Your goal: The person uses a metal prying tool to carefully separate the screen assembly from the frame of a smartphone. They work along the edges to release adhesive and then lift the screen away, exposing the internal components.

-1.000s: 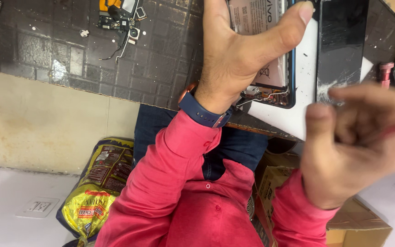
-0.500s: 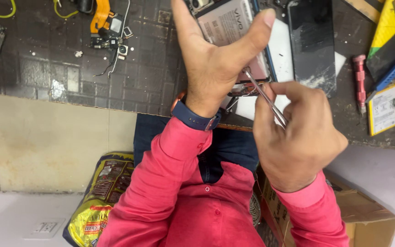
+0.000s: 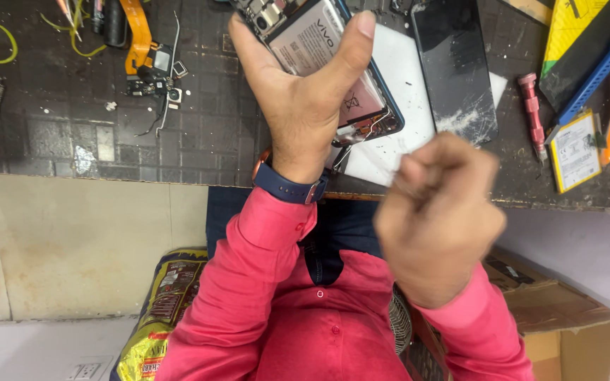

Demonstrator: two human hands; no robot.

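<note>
— What's nearest to me from here?

— My right hand (image 3: 439, 219). It hangs above my lap, off the edge of the tabletop (image 3: 178, 134), curled into a tight fist and blurred. I cannot tell whether anything sits inside the fist; nothing shows past the knuckles.

— And the left?

— My left hand (image 3: 305, 106) is farther out, over the tabletop, wrist banded by a dark blue watch strap (image 3: 287, 187). Its fingers (image 3: 351, 49) are clamped on the opened phone (image 3: 333, 63): the thumb presses along the right side of the battery face, and the other fingers wrap the left edge. So the left is holding the phone; the right touches nothing I can see.

— Which way does the phone lie from the fist?

— Up and to the left of it, apart from it. The phone's long axis runs on a slant, from its camera end at upper left down to its lower end at lower right, where thin wires (image 3: 365, 130) trail out. That lower end is the part closest to my right hand.

— What's beyond?

— Under the phone, a white sheet (image 3: 404, 85). Just past it, a dark cracked screen panel (image 3: 453, 63) lying flat. Farther right, a red-handled screwdriver (image 3: 533, 106), a yellow-edged battery (image 3: 573, 148) and a blue tool (image 3: 601, 67). Far left, an orange flex cable (image 3: 135, 32) with small parts beside it.
</note>
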